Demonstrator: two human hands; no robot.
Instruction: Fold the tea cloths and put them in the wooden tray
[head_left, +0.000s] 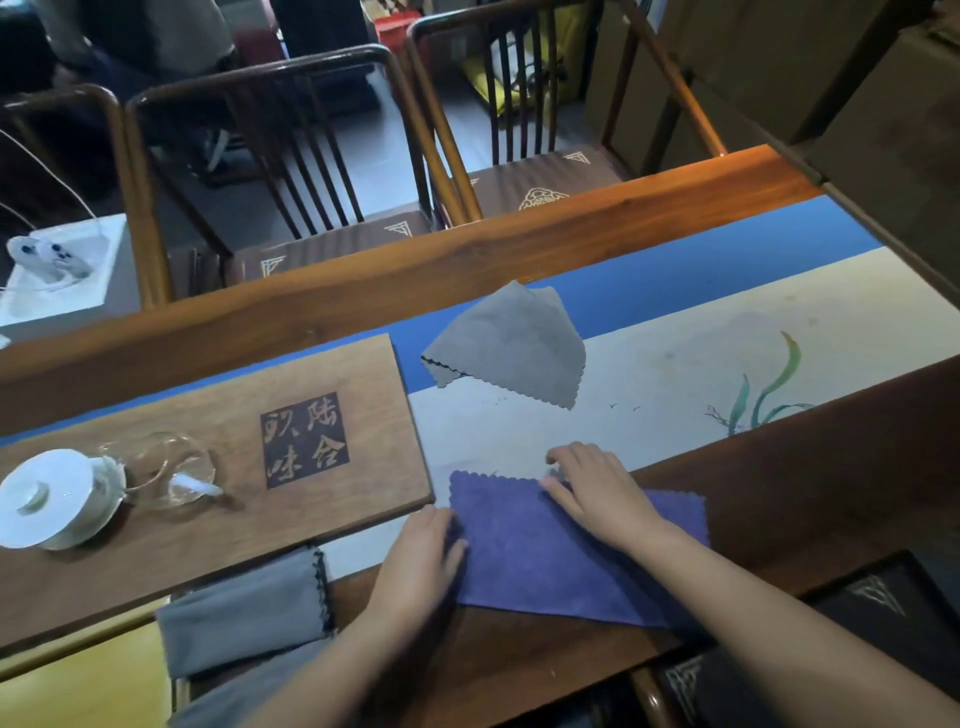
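A: Nearest, at the table's (779, 467) front edge: purple cloth (561, 561), spread flat, partly on the bare wood, partly on the pale runner (675, 364). Left hand (423, 558) laid on the cloth's left edge, fingers fairly straight, perhaps nipping the hem; grip not clear from above. Right hand (597, 493) pressed palm-down on the far right part, fingers extended, nothing clasped.

B: Why placed so?

A: Probably to pin and smooth the fabric before a fold; flat pressure on two sides keeps the scalloped edges aligned. Folding of this piece judged barely begun or at its first crease.

B: And to the near left?

A: Grey cloth (244, 618), already doubled over, dark-trimmed edge showing, lying against the front edge of the wooden tray (208, 545); whether on or just off it, hard to tell. Yellow surface (78, 686) at the corner below.

B: On the tray itself?

A: White lidded cup (47, 501) and glass pitcher (166, 470) at the left end, touching or nearly so; carved seal (304, 447) of four characters mid-board. Bare wood between seal and front edge, likely room enough for folded pieces without disturbing the crockery.

B: Farther back?

A: Second grey cloth (509, 343), loosely folded into a rough triangle, corners uneven, straddling the blue band (727, 270) and the pale field; judged in need of refolding. Painted reeds (763, 389) well to the right. Beyond the table's far rail, two dark chairs (291, 171), a white box (67, 270) at left.
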